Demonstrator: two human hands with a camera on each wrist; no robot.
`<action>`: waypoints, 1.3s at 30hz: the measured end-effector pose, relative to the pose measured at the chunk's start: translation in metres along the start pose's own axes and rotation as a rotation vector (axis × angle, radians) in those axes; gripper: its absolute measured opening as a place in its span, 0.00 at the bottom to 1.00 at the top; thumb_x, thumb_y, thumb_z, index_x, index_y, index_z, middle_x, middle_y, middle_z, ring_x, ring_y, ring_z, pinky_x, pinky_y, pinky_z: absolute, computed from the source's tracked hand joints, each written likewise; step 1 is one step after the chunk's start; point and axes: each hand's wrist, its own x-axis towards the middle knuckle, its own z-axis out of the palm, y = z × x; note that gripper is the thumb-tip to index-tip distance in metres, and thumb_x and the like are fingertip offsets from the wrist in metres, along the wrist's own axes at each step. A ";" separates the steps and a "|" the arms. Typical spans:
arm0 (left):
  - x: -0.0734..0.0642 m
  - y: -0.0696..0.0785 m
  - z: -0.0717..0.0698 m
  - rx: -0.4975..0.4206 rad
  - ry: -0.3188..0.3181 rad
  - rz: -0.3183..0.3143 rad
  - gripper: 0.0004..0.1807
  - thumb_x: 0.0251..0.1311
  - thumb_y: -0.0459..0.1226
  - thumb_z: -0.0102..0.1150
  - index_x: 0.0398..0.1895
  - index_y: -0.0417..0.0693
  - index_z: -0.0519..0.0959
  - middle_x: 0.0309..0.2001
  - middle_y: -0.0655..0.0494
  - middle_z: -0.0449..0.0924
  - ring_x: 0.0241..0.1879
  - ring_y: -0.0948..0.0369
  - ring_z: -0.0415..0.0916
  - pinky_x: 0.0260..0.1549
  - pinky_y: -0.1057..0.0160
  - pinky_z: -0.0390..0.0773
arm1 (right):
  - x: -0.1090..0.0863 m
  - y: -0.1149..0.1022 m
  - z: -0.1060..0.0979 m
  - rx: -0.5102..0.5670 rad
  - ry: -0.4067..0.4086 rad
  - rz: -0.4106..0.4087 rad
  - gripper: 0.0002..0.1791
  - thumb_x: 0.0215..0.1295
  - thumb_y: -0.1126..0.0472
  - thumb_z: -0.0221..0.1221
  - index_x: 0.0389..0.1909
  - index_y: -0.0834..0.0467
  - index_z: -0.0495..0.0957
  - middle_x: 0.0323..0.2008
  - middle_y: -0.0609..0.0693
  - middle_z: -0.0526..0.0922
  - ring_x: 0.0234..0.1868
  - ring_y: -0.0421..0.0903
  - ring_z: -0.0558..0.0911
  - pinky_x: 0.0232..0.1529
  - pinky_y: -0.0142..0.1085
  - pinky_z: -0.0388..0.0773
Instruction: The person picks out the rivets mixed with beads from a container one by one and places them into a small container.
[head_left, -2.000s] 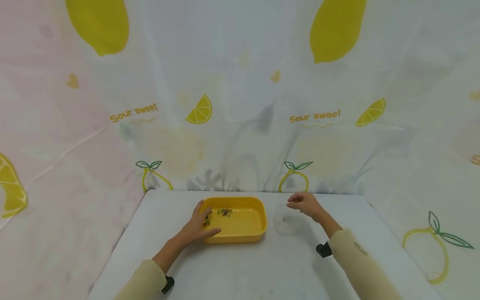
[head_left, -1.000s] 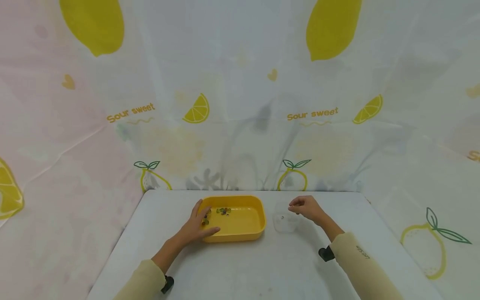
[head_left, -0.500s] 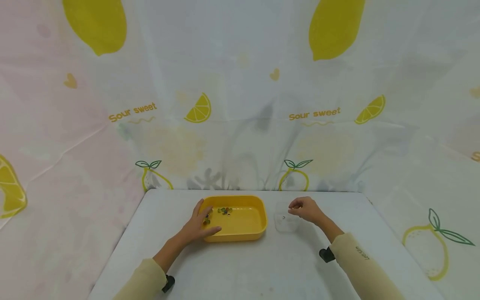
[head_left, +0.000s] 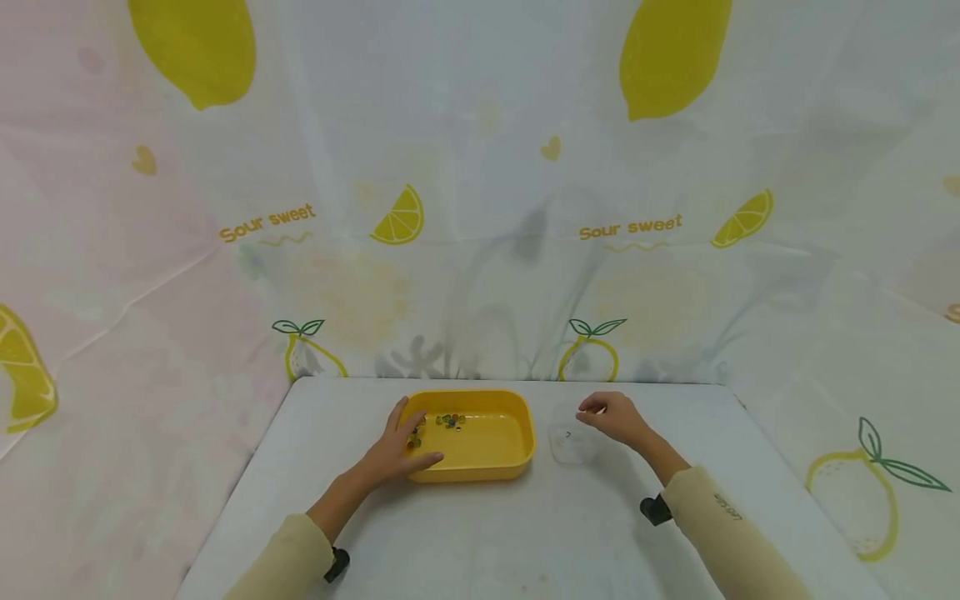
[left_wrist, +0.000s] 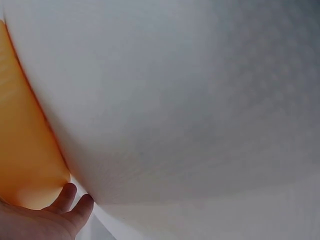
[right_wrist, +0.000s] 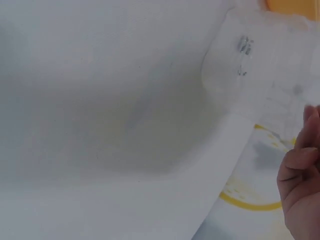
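Observation:
My left hand [head_left: 390, 450] lies spread over the left end of a yellow plastic tray [head_left: 517, 475], fingers on its left side and thumb over its front rim. In the left wrist view, two fingers [left_wrist: 65, 199] touch the tray's outer wall. Several coloured glass beads [head_left: 450, 422] lie in the tray at the back left; others are partly hidden by my left hand. My right hand [head_left: 615, 418] hovers over a clear plastic box [head_left: 564, 455], thumb and forefinger pinched on a small pale thing too tiny to identify. Small shiny bits [right_wrist: 244, 46] show in the box.
Tray and box stand close together near the back of a white table [head_left: 480, 542]. A lemon-print cloth [head_left: 480, 208] hangs right behind the table's far edge and along both sides.
My right hand has dropped slightly and its fingers have drawn closer together above the clear box. The left hand and the tray have stayed put. The head view shifts a little.

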 end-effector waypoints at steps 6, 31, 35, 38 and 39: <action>0.000 0.002 0.001 0.015 0.004 0.023 0.50 0.55 0.60 0.65 0.76 0.47 0.59 0.80 0.42 0.30 0.72 0.34 0.54 0.62 0.33 0.65 | -0.012 0.006 -0.008 -0.150 0.150 -0.068 0.25 0.68 0.49 0.60 0.55 0.65 0.78 0.52 0.62 0.81 0.45 0.56 0.82 0.46 0.50 0.79; 0.001 0.004 -0.003 0.017 0.004 -0.008 0.52 0.54 0.61 0.66 0.77 0.49 0.57 0.80 0.43 0.30 0.73 0.35 0.52 0.63 0.33 0.63 | -0.020 0.029 -0.015 -0.613 0.147 -0.072 0.42 0.69 0.37 0.50 0.77 0.52 0.54 0.78 0.65 0.39 0.72 0.69 0.56 0.68 0.68 0.46; 0.001 0.002 -0.002 0.019 0.005 -0.008 0.52 0.54 0.61 0.66 0.77 0.49 0.57 0.80 0.43 0.30 0.73 0.35 0.52 0.64 0.33 0.63 | -0.019 0.027 -0.015 -0.605 0.141 -0.071 0.42 0.69 0.36 0.51 0.77 0.53 0.54 0.78 0.66 0.38 0.72 0.69 0.56 0.68 0.68 0.46; 0.002 0.000 -0.001 0.016 0.001 -0.010 0.52 0.53 0.62 0.66 0.77 0.49 0.57 0.80 0.44 0.29 0.74 0.36 0.51 0.64 0.34 0.62 | -0.017 0.024 -0.012 -0.593 0.144 -0.073 0.42 0.68 0.37 0.51 0.77 0.53 0.54 0.78 0.66 0.38 0.72 0.69 0.55 0.68 0.68 0.45; 0.002 0.000 0.000 0.014 0.002 -0.010 0.52 0.53 0.62 0.66 0.77 0.49 0.57 0.80 0.44 0.29 0.74 0.36 0.51 0.64 0.34 0.62 | -0.016 0.023 -0.011 -0.589 0.148 -0.077 0.42 0.68 0.37 0.51 0.77 0.53 0.54 0.78 0.66 0.39 0.72 0.69 0.55 0.68 0.69 0.45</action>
